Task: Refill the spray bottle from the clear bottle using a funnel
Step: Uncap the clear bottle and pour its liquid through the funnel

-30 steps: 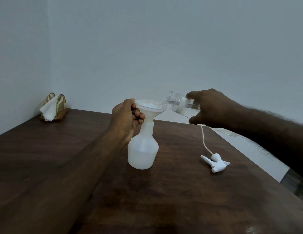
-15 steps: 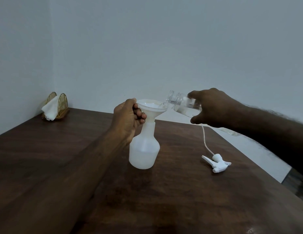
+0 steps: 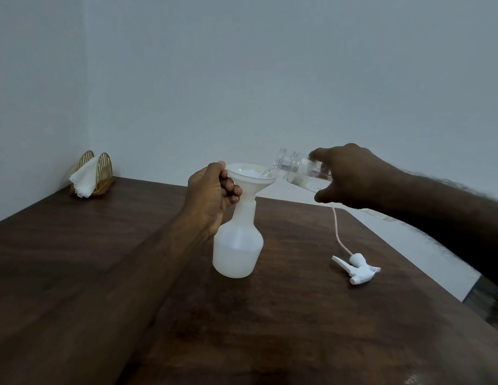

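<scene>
You face a corner: 2 plain grey-blue walls point(image 3: 270, 79) meet at far left. A dark wood-grain table point(image 3: 270, 329) fills your lower view. Gold wire napkin holder point(image 3: 104, 172) at its far left corner, white napkin point(image 3: 82, 183) inside. Pale surface point(image 3: 425, 254) lies past the table's right edge. Light dim, even.

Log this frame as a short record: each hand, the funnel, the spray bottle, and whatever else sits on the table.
left hand: grips the funnel
funnel: seated in the spray bottle neck
spray bottle: upright on the table, uncapped
right hand: holds the clear bottle tilted, mouth over the funnel
spray head: lying on the table, tube attached
napkin holder: far left corner
</scene>
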Tool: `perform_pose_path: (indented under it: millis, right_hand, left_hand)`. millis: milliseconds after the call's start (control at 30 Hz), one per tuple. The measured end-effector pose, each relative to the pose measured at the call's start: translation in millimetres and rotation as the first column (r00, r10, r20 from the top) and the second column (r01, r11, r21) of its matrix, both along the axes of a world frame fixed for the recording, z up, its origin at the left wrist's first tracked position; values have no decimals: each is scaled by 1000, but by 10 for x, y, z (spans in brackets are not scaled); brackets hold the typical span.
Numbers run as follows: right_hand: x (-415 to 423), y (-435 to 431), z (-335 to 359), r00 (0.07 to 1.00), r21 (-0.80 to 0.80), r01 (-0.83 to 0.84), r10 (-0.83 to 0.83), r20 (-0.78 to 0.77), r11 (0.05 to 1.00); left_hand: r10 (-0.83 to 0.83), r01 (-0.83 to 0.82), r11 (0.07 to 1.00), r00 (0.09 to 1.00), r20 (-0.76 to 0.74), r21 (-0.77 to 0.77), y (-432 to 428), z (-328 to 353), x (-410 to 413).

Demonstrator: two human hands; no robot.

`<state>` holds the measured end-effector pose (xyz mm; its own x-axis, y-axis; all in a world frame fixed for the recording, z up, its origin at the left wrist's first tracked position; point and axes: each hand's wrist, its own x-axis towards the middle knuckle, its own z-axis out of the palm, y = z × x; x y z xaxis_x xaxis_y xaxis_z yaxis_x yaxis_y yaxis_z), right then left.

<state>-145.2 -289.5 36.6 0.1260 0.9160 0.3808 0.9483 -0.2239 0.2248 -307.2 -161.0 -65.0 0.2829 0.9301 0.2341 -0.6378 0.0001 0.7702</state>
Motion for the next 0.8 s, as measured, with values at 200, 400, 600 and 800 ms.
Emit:
perform_pose_path:
  millis: [200,400,600,800]
  right_hand:
    - [2,4,11,1000,1,1,-1,0,1000]
    - [-17,-3,12,1000,-7,0,0,3,1000]
    - [-30,-8,18,1000,-10,5,-5,7,1000]
    - [-29,-3,33,1000,-13,6,-6,14,1000]
  left_hand:
    - [7,-7,1000,1000,-7,17,17,-5,-4]
    - [16,-16,1000,1000,-12,17,19,-9,-8]
    - [23,-23,999,1000,-19,26,4,-8,-10]
    - [40,-39,999,999,-27,29,9,-17,-6]
